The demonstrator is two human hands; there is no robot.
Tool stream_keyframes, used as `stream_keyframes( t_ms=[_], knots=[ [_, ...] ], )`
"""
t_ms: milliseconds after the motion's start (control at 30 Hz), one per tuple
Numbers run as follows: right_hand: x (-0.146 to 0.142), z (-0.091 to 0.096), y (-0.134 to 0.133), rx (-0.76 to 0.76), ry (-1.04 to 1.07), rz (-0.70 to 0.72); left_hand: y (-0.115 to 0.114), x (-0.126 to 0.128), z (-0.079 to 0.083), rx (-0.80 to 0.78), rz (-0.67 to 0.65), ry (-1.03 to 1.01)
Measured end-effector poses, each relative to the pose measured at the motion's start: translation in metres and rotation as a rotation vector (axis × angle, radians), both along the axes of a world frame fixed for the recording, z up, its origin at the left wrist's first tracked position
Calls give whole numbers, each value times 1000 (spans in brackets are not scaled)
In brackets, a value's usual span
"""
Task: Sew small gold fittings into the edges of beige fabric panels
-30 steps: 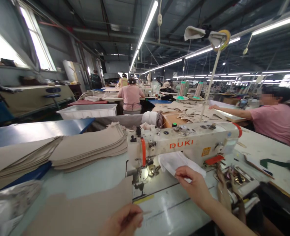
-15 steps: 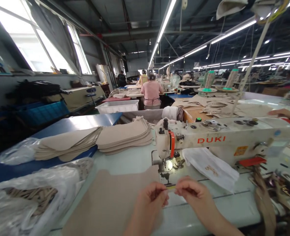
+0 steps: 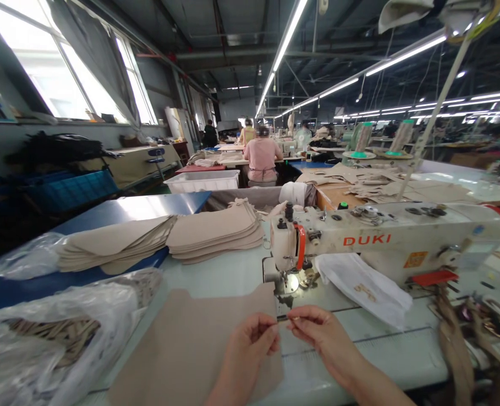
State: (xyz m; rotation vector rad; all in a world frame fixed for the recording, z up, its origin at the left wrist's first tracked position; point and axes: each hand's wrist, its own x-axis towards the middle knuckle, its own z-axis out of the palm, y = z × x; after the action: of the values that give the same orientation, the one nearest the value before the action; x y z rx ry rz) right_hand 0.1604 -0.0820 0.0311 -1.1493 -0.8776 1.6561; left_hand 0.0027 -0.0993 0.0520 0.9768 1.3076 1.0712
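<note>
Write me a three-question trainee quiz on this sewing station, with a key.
1. True or false: a tan fabric piece lies flat on the table beside the head of the sewing machine.
2. What do the left hand and right hand pinch between them? A) scissors B) a thin strand C) a button
3. Fill in: the red lettering on the sewing machine reads ____.

Key: 1 true; 2 B; 3 DUKI.
</note>
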Motion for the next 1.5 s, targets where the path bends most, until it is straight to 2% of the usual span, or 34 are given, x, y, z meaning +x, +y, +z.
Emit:
stream_keyframes(
  t_ms=[133,233,333,467,633,867,1100,1267,1400,1500],
  knots=[
    [-3,-2,-1,-56,26,20,0,-1,-1,-7,-2,-20],
    [-3,0,-2,-21,26,30,0,-2,-2,-6,0,-16],
    [-3,2,-2,85,-16,46,0,-2,-3,6,3,-13],
    [-3,2,-5,315,-179,51,-2,0,-3,31,11,11],
    [-3,-1,-13,482,-383,34,-10,3,-2,123,-2,156],
    [-2,0,-20,540,-445,16,-18,5,-3,221,-3,356],
    [-2,-2,-23,589,-450,-1,-21,9,-8,354,95,446],
    [-2,-7,-26,607,-475,14,-28,18,-6,391,171,494],
    [-5,-9,-24,660,-610,-24,-30,23,-8,399,136,465],
    [-8,-6,-23,723,-710,-7,-26,16,-14,341,81,429]
  ],
)
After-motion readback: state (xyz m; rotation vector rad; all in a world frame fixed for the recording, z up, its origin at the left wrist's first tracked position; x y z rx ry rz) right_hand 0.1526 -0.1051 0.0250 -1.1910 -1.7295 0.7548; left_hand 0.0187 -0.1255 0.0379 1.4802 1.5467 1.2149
